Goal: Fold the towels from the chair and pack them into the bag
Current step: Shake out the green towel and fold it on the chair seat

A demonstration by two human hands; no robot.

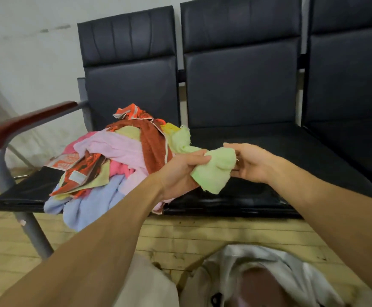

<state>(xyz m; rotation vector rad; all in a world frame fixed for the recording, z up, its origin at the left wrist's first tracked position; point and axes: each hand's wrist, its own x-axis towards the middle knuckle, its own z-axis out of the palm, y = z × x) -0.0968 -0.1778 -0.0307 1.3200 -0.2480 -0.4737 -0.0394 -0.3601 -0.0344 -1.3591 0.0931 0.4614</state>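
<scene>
1. The green towel [214,171] sits at the middle of the frame, lifted off the chair [269,147] and bunched between both hands. One end of it trails back toward the pile of towels [114,156] at centre left.
2. The left grip [180,171] is closed round the towel's left side, fingers curled over the cloth. The right grip [249,165] pinches its right edge between thumb and fingers.
3. The towel looks light, soft and limp. It should sag wherever it is not held and will keep no shape of its own.
4. Its edges look frayed, so hard tugging is best avoided.
5. The best hold is probably two neighbouring corners, one in each grip, so the cloth hangs flat for folding.
6. The trailing end may drag other towels off the pile.
7. What looks like the bag [258,269] lies open on the floor [180,235] at the lower right.
</scene>
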